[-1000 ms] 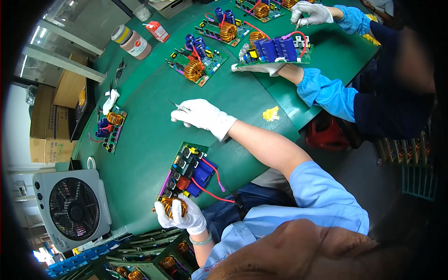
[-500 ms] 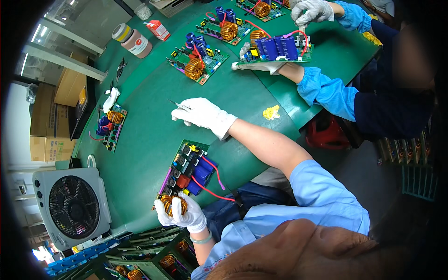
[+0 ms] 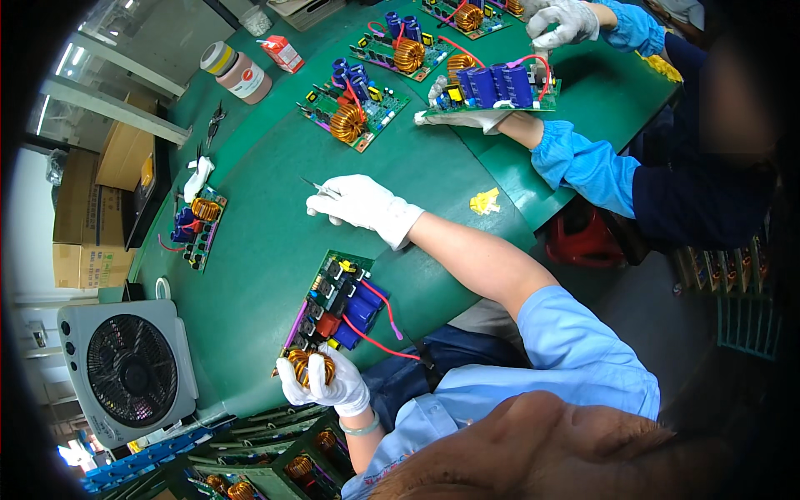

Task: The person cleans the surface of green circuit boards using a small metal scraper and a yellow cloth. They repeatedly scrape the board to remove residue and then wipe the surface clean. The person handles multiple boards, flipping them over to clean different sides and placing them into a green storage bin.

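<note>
My left hand (image 3: 340, 390), in a white glove, is closed around the copper-wound ring coil (image 3: 305, 367) at the near end of a circuit board (image 3: 331, 287). Blue cylindrical capacitors (image 3: 360, 312), black parts and two red wires stand on this board, which lies tilted near the table's front edge. Farther off and to the right, my gloved right hand (image 3: 360, 202) hovers over the table with its fingers pinched on a thin pointed metal tool (image 3: 311, 182). Its tip points left; the rest is hidden in the fingers.
A co-worker's gloved hands (image 3: 560, 23) handle another board (image 3: 500, 104) at the upper right. More boards (image 3: 354, 108) lie at the back and left. Pliers (image 3: 216, 121), a jar (image 3: 237, 73), yellow scraps (image 3: 484, 201) and a fan (image 3: 133, 367) are around the table.
The co-worker's upper hand has shifted slightly to the right above their board. Both my hands and my board have stayed in place.
</note>
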